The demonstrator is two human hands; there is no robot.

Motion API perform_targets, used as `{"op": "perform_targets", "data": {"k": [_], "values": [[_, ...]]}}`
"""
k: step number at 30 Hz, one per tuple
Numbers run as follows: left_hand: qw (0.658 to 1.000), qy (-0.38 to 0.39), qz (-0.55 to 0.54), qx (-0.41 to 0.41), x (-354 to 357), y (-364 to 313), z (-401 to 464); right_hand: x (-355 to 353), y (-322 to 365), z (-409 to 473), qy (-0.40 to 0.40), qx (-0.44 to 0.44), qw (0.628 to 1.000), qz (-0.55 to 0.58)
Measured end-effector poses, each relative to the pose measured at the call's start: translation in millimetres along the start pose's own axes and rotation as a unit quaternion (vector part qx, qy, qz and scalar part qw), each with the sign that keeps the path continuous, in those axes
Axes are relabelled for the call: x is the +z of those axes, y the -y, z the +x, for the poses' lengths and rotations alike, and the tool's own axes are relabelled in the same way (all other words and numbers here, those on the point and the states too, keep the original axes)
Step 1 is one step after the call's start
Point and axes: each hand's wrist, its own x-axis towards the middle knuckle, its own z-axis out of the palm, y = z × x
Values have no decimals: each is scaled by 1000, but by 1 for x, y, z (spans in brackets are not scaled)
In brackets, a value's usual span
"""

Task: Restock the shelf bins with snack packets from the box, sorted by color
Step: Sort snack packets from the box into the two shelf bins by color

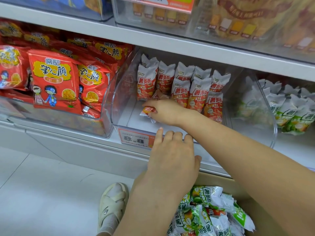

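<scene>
At mid-frame, the right hand [167,111] reaches into the clear middle bin [119,92], pinching a red packet [148,111] low in front of a standing row of red packets [180,86]. The left hand [172,155] rests on the bin's front lip, fingers relaxed, grasping nothing. The box [209,212], lower right, holds mostly green packets. The risk I see: the reaching wrist could knock over the row behind it.
</scene>
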Motion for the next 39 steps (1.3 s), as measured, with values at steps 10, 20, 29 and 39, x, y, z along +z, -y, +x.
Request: {"op": "perform_targets", "data": {"k": [10, 20, 29, 39], "values": [[1000, -1, 5, -2, 0, -2, 2, -8, -5, -15, -105, 6, 990, -95], [1000, 2, 2, 4, 1, 2, 2, -2, -15, 4, -116, -1, 964, -238], [1000, 8, 10, 2, -1, -1, 1, -5, -19, -1, -113, -7, 937, -331], [1000, 23, 20, 2, -2, -2, 1, -24, -40, -66, 36, 179, 982, -38]]}}
